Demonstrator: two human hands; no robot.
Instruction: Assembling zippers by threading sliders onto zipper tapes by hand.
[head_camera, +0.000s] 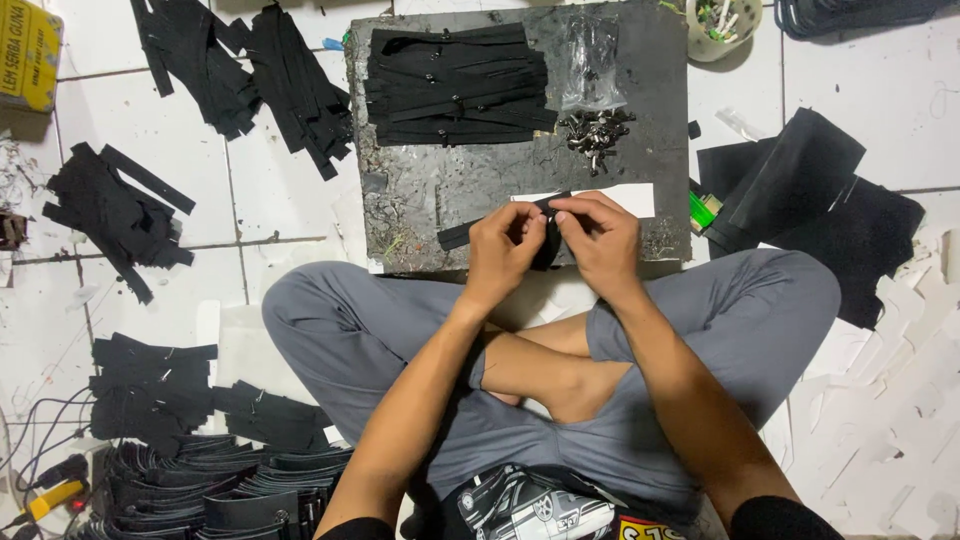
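A black strap (500, 226) lies across the near edge of a dark, scuffed work board (420, 195), and you pinch its right end from both sides: your left hand (503, 248) and right hand (597, 238) are closed on it, fingertips almost meeting. Farther up the board sit a stack of black strips (455, 85), a heap of small metal fittings (596, 130) and a clear plastic bag (590, 60). More black strip piles (150, 385) (some folded) cover the white tile floor (880, 90) around your crossed legs.

Operator wears grey trousers (340, 330) rolled at the knee, black sleeves (780, 520) pushed above the elbow, and a printed black shirt (530, 505).
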